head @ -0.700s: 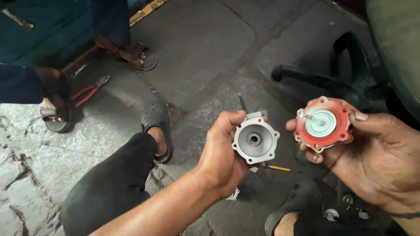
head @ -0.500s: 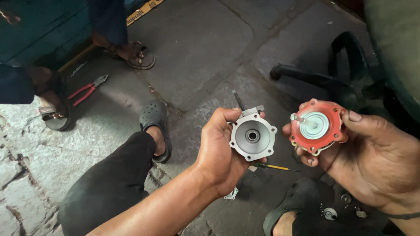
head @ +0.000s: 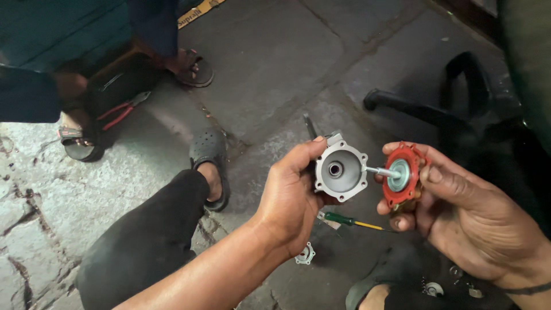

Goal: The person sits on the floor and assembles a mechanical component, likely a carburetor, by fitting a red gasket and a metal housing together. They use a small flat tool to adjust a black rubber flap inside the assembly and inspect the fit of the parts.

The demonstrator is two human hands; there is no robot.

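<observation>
The grey metal housing (head: 340, 170), a dished cover with a round hole at its middle and bolt lugs round its rim, sits in the left hand (head: 290, 198), whose fingers are curled shut around its edge, while just beside it the right hand (head: 459, 212) pinches the red diaphragm disc (head: 403, 175) between thumb and fingers, its metal stem (head: 379, 170) pointing toward the housing's hole. Below the two parts a green-handled screwdriver (head: 350, 221) lies on the concrete floor (head: 270, 63) near a small metal flange (head: 305, 254), the person's own clog-shod foot (head: 210, 155) rests to the left, and red-handled pliers (head: 121, 110) lie farther off beside another person's sandalled foot (head: 78, 140)
</observation>
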